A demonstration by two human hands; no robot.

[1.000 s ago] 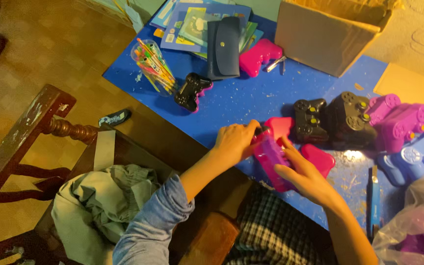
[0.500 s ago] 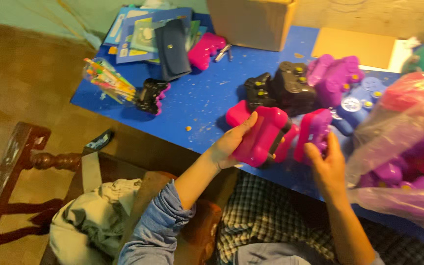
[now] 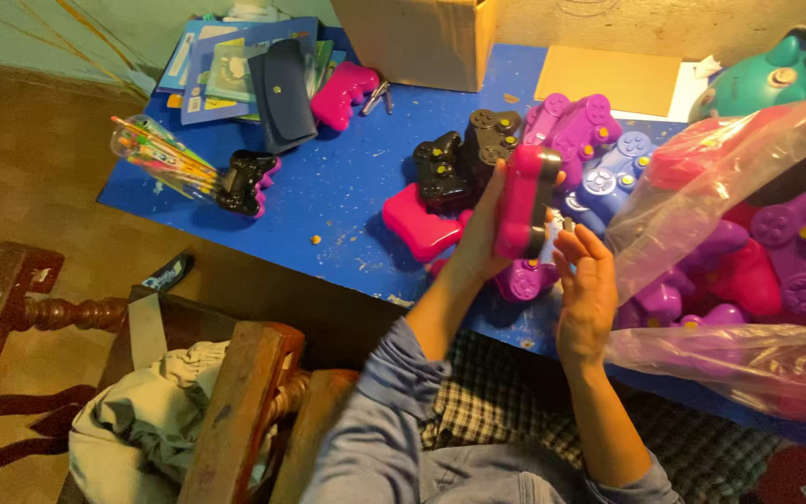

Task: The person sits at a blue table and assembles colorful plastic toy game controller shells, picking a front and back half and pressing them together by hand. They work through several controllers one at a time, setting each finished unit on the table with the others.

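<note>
— Since a moment ago that pink controller [image 3: 526, 201] has been turned up on edge; it lay flatter in the left hand [image 3: 485, 235] before.
— Left fingers are wrapped round its back. Right hand [image 3: 585, 285] sits just beside it, fingers loosely curled, pinching something too small to tell.
— Looks light, stiff, slick plastic. I'd grip the horns, over the blue table [image 3: 347, 201].

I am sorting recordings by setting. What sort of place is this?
Probably a small home workshop for assembling toys: many plastic game controllers on a scuffed blue table, a clear plastic bag of more, and a cardboard box.
</note>
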